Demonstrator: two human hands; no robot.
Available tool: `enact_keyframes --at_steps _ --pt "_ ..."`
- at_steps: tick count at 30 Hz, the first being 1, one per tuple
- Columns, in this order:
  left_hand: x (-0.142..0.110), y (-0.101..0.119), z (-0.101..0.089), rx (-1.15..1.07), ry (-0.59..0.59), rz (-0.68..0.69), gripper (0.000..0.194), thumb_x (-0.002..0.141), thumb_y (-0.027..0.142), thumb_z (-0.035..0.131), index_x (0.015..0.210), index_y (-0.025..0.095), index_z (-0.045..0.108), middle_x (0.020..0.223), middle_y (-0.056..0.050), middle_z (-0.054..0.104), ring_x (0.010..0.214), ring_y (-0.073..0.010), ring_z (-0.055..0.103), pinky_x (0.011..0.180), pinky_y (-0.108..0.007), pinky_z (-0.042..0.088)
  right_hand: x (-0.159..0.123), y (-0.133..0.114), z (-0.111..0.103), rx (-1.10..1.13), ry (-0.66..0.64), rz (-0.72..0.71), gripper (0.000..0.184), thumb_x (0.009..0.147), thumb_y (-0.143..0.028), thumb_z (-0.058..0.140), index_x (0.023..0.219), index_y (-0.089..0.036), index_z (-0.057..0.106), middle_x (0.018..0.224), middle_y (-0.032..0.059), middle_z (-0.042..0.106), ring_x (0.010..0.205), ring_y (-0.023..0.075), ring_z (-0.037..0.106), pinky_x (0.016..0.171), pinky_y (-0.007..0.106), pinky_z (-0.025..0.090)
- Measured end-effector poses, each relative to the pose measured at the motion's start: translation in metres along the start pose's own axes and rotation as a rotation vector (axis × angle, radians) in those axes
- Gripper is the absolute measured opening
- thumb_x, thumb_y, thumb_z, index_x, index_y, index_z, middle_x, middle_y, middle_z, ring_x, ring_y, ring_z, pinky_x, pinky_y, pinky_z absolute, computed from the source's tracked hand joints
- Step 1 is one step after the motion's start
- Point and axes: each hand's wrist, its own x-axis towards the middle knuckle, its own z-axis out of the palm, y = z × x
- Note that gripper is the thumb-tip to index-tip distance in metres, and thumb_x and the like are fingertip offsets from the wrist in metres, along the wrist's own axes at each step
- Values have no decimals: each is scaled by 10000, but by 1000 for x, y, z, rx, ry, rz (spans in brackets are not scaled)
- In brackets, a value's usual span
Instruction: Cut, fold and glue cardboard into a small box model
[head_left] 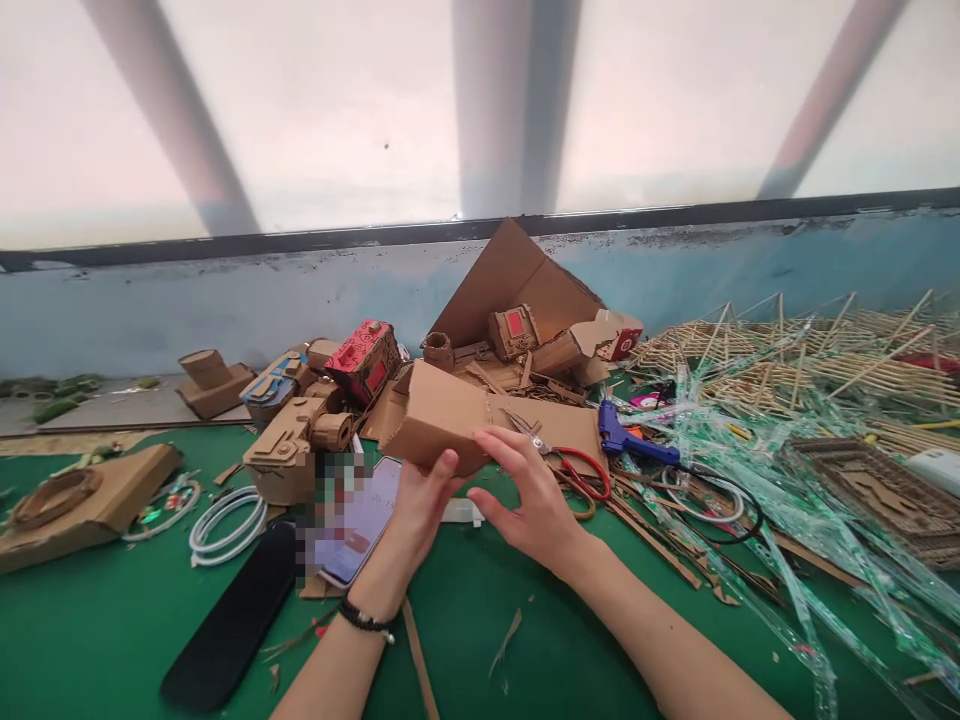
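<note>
A plain brown cardboard box [442,410] is raised over the table in front of me. My left hand [424,500] grips it from below, with the thumb against its near side. At the box's right end is my right hand [529,495], its fingertips at the edge and its thumb held apart. Behind that hand lie scissors [589,470] with red handles, partly hidden, their blades resting on a flat cardboard piece [559,425]. A blue glue gun [634,440] lies farther right. Beside my left wrist, a phone [364,525] with a lit screen lies on the table.
Several cardboard camera models [281,455] stand on the left, near a white coiled cable [229,525] and a black pouch-like strip [232,620]. Cardboard scraps [660,530], clear plastic wrap [810,560] and stick frames [787,350] cover the right side of the green table [570,650].
</note>
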Motion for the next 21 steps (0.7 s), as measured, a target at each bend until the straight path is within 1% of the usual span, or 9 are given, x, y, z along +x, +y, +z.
enact_keyframes --at_steps 2,3,5,7,9,12,15,17,21 --pt "2 9 0 -42 98 34 730 769 375 970 1400 316 607 1429 -86 725 1322 -335 701 1046 -505 640 1 7 -9 65 33 86 650 1065 -313 634 1656 -416 384 1469 95 655 1384 284 635 1141 465 567" --pt "3 13 -1 -80 113 41 714 774 364 966 1391 326 608 1419 -67 728 1292 -318 717 1057 -516 635 2 12 -14 59 71 150 591 1075 -330 619 1629 -407 428 1460 93 664 1380 284 640 1155 476 557" --pt "3 17 0 -139 78 22 690 795 417 952 1390 337 611 1436 -64 718 1288 -321 720 1073 -560 624 2 22 -20 34 78 284 562 1085 -393 602 1625 -380 448 1518 105 638 1421 298 618 1190 508 529" --pt "2 18 0 -156 8 -30 703 811 479 937 1413 336 603 1477 -92 697 1329 -358 698 1070 -602 619 0 29 -20 22 -42 346 625 1080 -474 596 1667 -365 411 1654 114 532 1539 324 513 1255 551 467" --pt "1 16 0 -147 -31 -81 731 806 495 940 1427 319 598 1497 -121 687 1344 -382 690 1065 -614 617 -2 32 -16 9 -171 347 622 1077 -524 581 1665 -378 440 1732 100 442 1604 340 429 1283 579 430" --pt "2 13 -4 -124 -14 -105 736 796 498 948 1413 287 606 1463 -136 711 1286 -363 730 1090 -597 601 -6 29 -7 9 -225 314 487 1088 -506 561 1561 -395 597 1726 79 453 1580 328 471 1249 551 484" --pt "7 12 -6 -92 17 -71 726 767 491 968 1368 271 625 1448 -127 720 1275 -344 737 1107 -556 593 -6 24 -4 69 -215 250 419 1098 -443 556 1494 -372 669 1732 67 449 1572 296 488 1253 501 489" --pt "9 11 -6 -66 53 -29 696 743 426 991 1322 274 636 1465 -108 709 1333 -339 702 1113 -522 594 -5 23 -5 120 -194 230 412 1103 -417 545 1491 -353 667 1735 68 446 1573 280 488 1262 484 478" --pt "10 9 -3 -15 144 16 598 745 297 971 1242 312 639 1481 -40 693 1442 -312 615 1128 -485 595 -2 34 -12 99 -47 312 431 1090 -420 564 1499 -301 627 1627 111 567 1508 286 550 1264 506 456"
